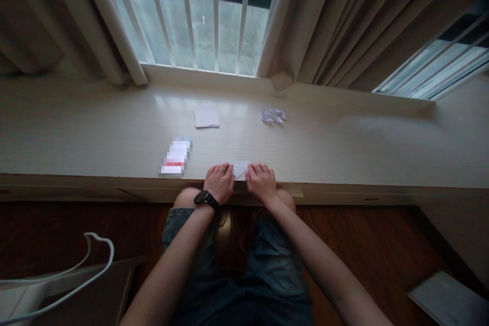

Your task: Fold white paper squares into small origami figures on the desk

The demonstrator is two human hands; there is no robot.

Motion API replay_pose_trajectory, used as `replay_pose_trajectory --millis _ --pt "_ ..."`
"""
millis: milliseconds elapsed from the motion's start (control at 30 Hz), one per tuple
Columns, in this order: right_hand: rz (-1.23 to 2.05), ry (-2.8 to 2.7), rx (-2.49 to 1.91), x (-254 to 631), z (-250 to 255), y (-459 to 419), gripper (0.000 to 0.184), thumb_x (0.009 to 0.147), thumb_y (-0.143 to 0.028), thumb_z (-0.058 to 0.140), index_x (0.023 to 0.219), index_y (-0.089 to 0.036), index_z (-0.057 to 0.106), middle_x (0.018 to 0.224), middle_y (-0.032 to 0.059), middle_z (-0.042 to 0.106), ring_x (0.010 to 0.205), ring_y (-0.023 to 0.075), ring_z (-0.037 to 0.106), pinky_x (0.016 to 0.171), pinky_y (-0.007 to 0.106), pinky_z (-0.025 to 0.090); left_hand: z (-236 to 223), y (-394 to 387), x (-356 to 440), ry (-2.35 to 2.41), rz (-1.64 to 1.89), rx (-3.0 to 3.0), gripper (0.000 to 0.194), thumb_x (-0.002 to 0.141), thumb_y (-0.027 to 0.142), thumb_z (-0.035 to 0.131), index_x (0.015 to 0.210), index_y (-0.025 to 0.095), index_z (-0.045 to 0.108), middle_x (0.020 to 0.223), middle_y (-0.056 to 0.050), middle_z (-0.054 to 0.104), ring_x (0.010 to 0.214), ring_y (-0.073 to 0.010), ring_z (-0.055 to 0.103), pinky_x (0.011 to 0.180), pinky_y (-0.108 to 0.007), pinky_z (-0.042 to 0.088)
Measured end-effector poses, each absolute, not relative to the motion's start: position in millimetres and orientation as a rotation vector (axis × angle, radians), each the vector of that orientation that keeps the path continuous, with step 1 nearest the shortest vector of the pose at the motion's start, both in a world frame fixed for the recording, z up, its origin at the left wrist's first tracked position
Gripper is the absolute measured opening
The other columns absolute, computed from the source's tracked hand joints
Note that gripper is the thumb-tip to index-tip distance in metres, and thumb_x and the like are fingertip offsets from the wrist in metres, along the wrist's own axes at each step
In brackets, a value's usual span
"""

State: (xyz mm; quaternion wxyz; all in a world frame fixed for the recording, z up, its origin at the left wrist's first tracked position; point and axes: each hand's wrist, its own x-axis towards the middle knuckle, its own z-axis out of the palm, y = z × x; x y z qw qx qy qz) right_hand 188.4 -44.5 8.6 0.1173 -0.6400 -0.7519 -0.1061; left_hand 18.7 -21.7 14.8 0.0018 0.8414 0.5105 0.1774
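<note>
A small piece of white paper [240,168], folded to a point toward me, lies at the front edge of the pale ledge [328,147]. My left hand [219,182], with a black watch on its wrist, grips the paper's left end. At the opposite end, my right hand [261,181] has its fingers closed on the paper. The fingertips cover both ends of the sheet. Beyond my hands sit a stack of square white paper [207,116] and a small cluster of folded paper pieces [273,115].
A pixelated white rectangle with a red band [175,157] lies left of my hands. Curtains [317,20] hang on both sides of the barred window [206,25] behind the ledge. A white cable [111,252] loops at lower left. Below the ledge is a dark wooden floor [355,244].
</note>
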Motion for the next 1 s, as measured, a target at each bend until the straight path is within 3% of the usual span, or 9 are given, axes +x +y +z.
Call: replay_pose_trajectory --millis 333,500,733,1000 --pt "-0.272 -2.115 -1.925 184.6 4.0 -47.3 0.039 0.095 -0.030 0.036 0.127 -0.015 0.052 0.124 0.0151 0.052 0.115 0.0276 0.037 0.096 0.039 0.029 20.3 -26.8 27.2 1.739 0.574 2.595 0.037 0.091 0.030 0.039 0.121 0.016 0.055 0.113 -0.015 0.057 0.112 -0.0301 0.045 0.090 -0.045 0.035" --pt "-0.236 -2.176 -1.844 176.8 12.5 -37.7 0.043 0.095 -0.034 0.038 0.135 -0.023 0.047 0.127 0.0125 0.048 0.117 0.0274 0.035 0.096 0.039 0.029 20.1 -20.7 33.3 1.672 0.603 2.621 0.036 0.090 0.030 0.042 0.121 0.017 0.056 0.111 -0.014 0.057 0.110 -0.0300 0.045 0.087 -0.045 0.035" --pt "-0.170 -2.253 -1.850 181.3 17.6 -21.1 0.039 0.096 -0.039 0.035 0.128 -0.030 0.054 0.122 0.0089 0.052 0.110 0.0251 0.039 0.090 0.036 0.031 17.8 -16.8 20.5 1.599 0.633 2.647 0.038 0.091 0.028 0.041 0.126 0.021 0.055 0.117 -0.011 0.058 0.113 -0.0287 0.045 0.090 -0.045 0.034" --pt "-0.234 -2.164 -1.970 217.9 19.0 -1.6 0.036 0.096 -0.039 0.035 0.115 -0.027 0.064 0.115 0.0087 0.057 0.107 0.0249 0.041 0.086 0.035 0.031 13.1 -17.5 11.7 1.563 0.711 2.599 0.039 0.090 0.028 0.043 0.127 0.025 0.055 0.126 -0.008 0.056 0.121 -0.0276 0.043 0.098 -0.044 0.032"
